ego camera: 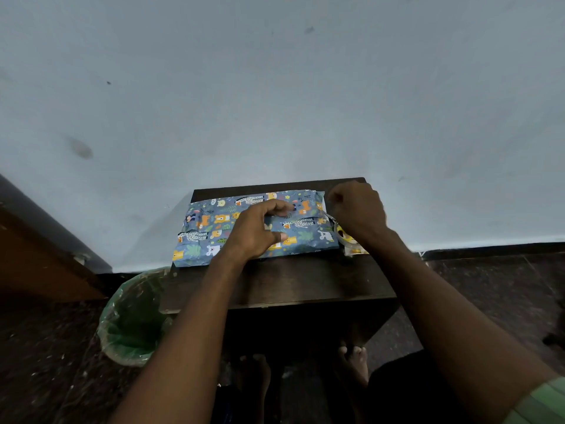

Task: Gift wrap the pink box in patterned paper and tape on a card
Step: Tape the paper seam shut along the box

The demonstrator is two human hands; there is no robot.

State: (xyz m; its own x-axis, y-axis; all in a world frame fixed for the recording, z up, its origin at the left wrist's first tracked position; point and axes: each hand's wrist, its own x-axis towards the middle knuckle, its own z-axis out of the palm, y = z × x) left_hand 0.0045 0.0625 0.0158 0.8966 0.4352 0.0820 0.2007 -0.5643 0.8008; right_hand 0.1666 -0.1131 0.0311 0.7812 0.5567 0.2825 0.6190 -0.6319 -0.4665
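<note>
The box is covered in blue animal-patterned paper (214, 237) and lies flat on a small dark wooden table (305, 283); no pink shows. My left hand (260, 228) presses on top of it, fingertips curled on the paper's overlapping flap near the middle. My right hand (357, 212) is closed at the box's right end, holding a clear tape roll (342, 235). A strip of tape (325, 215) stretches from the roll to the top of the paper. A small white and yellow piece, possibly the card (356, 250), lies under the roll.
The table stands against a pale blue wall (275, 102). A bin with a green liner (131, 319) sits on the floor at the table's left front corner. Brown wooden furniture (39, 258) is at far left. My bare feet (354, 362) are beneath the table.
</note>
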